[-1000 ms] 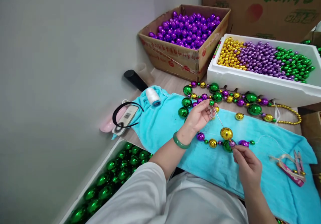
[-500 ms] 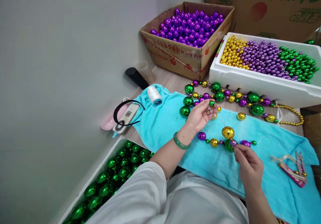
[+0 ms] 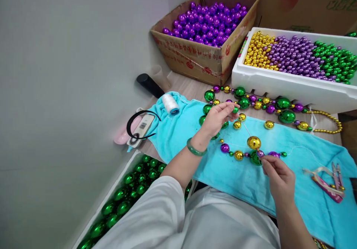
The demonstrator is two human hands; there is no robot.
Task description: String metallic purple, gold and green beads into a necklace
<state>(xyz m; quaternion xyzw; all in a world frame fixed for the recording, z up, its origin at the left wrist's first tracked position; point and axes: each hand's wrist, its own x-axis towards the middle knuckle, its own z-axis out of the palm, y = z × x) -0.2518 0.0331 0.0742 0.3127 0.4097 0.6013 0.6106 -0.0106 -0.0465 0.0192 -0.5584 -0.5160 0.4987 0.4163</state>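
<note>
My left hand (image 3: 217, 118) pinches a small green bead (image 3: 235, 109) at its fingertips. A thin, straight strand (image 3: 247, 128), thread or needle, runs from there down to a large gold bead (image 3: 254, 143). Just below the gold bead sits a small purple bead (image 3: 260, 153), right at the fingertips of my right hand (image 3: 280, 176), which is closed on the beaded thread. Behind these lies a strung row with a large green bead (image 3: 254, 157), a gold bead (image 3: 238, 155) and a purple bead (image 3: 224, 148). White thread trails off to the right on the turquoise towel (image 3: 301, 148).
A cardboard box (image 3: 192, 61) of purple beads and a white foam box (image 3: 279, 81) of gold, purple and green beads stand behind. A finished-looking bead necklace (image 3: 286, 116), thread spool (image 3: 170, 104), headband (image 3: 131, 124) and snips (image 3: 337, 176) lie around. Green balls (image 3: 122, 207) fill a lower-left container.
My left hand has shifted slightly up and left with the green bead, uncovering gold beads behind it. My right hand stays by the purple bead. The view has tilted a little.
</note>
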